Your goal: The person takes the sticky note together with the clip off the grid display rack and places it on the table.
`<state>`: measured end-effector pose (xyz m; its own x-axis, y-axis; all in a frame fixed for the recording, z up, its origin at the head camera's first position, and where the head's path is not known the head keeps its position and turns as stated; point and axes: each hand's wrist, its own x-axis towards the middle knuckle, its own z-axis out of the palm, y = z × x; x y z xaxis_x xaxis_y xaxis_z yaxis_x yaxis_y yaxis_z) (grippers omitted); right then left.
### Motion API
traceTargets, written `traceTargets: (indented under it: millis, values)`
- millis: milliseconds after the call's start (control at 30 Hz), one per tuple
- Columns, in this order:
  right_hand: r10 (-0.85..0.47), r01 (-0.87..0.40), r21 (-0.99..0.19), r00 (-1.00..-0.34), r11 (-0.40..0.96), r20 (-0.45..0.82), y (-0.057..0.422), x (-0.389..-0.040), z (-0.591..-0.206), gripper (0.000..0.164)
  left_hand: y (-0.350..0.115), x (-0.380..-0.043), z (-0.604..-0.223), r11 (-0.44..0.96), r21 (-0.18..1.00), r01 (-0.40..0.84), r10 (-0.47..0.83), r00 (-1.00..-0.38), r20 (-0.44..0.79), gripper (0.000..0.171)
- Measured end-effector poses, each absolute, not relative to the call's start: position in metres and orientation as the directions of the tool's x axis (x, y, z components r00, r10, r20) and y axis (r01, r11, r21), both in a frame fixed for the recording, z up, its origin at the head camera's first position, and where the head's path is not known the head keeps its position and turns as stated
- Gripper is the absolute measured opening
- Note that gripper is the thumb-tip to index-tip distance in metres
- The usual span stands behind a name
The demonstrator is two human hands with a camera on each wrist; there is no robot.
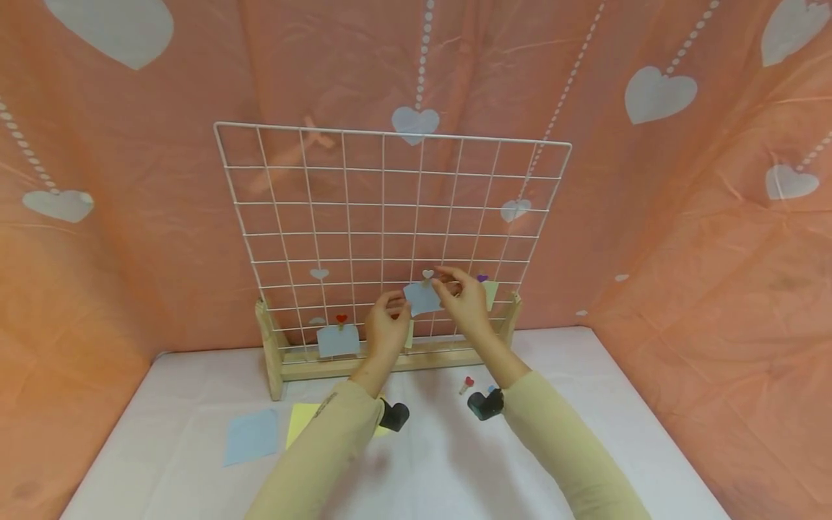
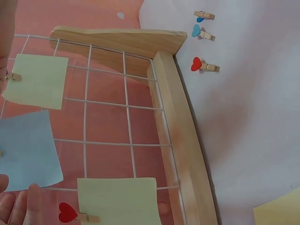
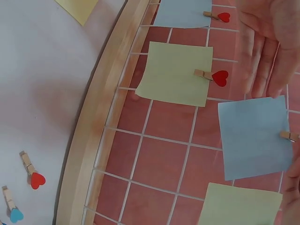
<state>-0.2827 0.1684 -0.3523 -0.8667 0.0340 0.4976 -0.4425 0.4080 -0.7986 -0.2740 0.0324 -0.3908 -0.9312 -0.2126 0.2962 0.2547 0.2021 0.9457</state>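
A pale blue note (image 1: 422, 297) hangs on the white wire grid (image 1: 383, 206), held by a wooden clothespin with a white heart (image 1: 427, 274). My left hand (image 1: 388, 323) is at the note's left side; in the right wrist view its fingers (image 3: 267, 61) reach straight toward the edge. On the other side is my right hand (image 1: 466, 303), thumb by the note's right edge and index finger close beside the heart, with a gap between thumb and finger. In the right wrist view the clothespin (image 3: 288, 136) grips the blue note (image 3: 255, 138).
Another blue note (image 1: 338, 341) and several yellow notes (image 3: 178, 75) hang lower, pinned with heart clothespins. The grid stands in a wooden base (image 1: 312, 370). Loose clothespins (image 2: 208, 67) lie on the white table (image 1: 195, 383). A blue sheet (image 1: 251, 437) and yellow paper (image 1: 300, 419) lie at front left.
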Motion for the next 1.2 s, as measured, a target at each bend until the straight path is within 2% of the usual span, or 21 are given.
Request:
traceTargets:
  millis: [267,533,933,1200]
  values:
    - [-0.017,-0.393,-0.759,-0.893,0.519,0.450,0.166,-0.288,-0.346,0.035,0.037,-0.280,-0.387,0.227,0.945,0.235,-0.208,-0.937,0.282,0.019]
    - [-0.131,-0.420,-0.638,-0.884,0.645,0.449,0.164,-0.292,-0.341,0.030,0.039,-0.284,-0.389,0.233,0.955,0.183,-0.192,-0.954,0.229,0.020]
    - [-0.080,-0.370,-0.522,-0.865,0.769,0.496,0.159,-0.293,-0.337,0.019,0.040,-0.285,-0.392,0.184,0.963,0.196,-0.194,-0.954,0.231,0.016]
    - [-0.059,-0.345,-0.484,-0.857,0.804,0.513,0.159,-0.293,-0.340,0.014,0.040,-0.285,-0.394,0.204,0.952,0.229,-0.201,-0.942,0.270,0.012]
